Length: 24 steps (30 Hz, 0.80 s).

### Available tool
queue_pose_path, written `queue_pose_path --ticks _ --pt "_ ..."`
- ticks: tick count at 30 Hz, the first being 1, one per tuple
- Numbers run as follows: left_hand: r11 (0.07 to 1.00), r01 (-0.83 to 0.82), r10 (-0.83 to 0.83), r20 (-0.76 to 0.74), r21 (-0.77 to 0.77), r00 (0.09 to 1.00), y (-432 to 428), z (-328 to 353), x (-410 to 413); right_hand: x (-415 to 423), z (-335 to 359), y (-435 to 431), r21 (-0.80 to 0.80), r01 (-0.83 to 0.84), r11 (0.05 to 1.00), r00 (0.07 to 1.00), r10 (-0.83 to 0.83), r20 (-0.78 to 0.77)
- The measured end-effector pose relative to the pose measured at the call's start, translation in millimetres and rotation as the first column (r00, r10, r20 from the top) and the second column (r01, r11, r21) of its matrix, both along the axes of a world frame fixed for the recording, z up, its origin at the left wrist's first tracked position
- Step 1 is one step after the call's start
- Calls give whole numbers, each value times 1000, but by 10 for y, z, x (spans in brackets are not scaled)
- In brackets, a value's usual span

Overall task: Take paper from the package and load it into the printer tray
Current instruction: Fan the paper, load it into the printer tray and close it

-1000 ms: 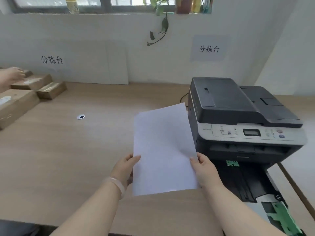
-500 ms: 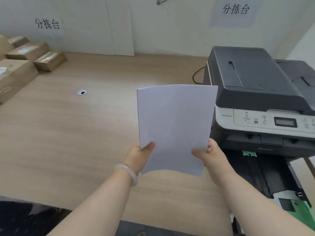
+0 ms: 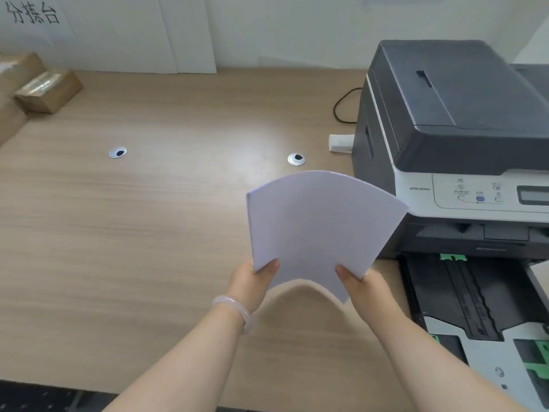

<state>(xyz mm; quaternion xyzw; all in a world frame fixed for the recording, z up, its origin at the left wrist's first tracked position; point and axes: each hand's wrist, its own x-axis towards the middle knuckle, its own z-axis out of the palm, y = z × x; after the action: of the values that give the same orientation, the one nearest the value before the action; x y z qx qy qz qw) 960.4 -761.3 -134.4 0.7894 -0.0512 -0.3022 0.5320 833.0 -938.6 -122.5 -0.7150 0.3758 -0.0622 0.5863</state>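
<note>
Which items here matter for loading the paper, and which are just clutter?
In the job:
- paper stack, bowed, held by left hand and right hand
- printer
- pulled-out tray, no paper visible

Lying about:
- cardboard boxes
- two desk grommets
- white block beside the printer
- dark cable

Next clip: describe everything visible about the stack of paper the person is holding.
The stack of paper is plain white, blank on the side facing the camera, several sheets thick judging by the layered left edge. It is held in the air above the wooden desk, bowed into an arch, so its top and bottom edges curve. The left hand pinches its lower left corner and the right hand its lower right corner, thumbs on top. It sits just left of the printer and its pulled-out tray, touching neither.
</note>
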Motion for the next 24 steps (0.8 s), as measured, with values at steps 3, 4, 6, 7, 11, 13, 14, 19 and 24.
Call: queue_pose_path --ticks 3,4,6,7,11,13,14,19,24 --pt "1000 -2 2 0 -4 1000 -22 22 74 64 38 4 5 4 1000 1000 -4 23" --pt "1000 -3 3 -10 6 1000 -21 18 83 75 39 14 10 -9 1000 1000 9 14" --pt "1000 -16 17 -23 16 1000 -6 10 89 94 67 21 24 -35 999 999 35 -8" --pt "999 -38 38 -30 7 999 5 27 100 108 115 8 36 -44 998 999 44 -7" --pt "986 -138 130 -89 -89 987 27 274 241 186 485 -175 110 -63 992 995 54 83" --pt "962 -216 190 -159 -167 969 23 437 333 216 636 -290 228 -63 972 984 23 176" --pt "938 -256 206 -219 -233 954 16 515 363 231 689 -339 313 -50 948 975 -22 222" --pt "814 -375 192 -404 -443 895 -71 808 326 313 835 -277 637 -39 770 903 -246 352" --pt "764 -414 153 -485 -495 861 -250 890 84 433 786 176 660 -92 745 917 -194 347"
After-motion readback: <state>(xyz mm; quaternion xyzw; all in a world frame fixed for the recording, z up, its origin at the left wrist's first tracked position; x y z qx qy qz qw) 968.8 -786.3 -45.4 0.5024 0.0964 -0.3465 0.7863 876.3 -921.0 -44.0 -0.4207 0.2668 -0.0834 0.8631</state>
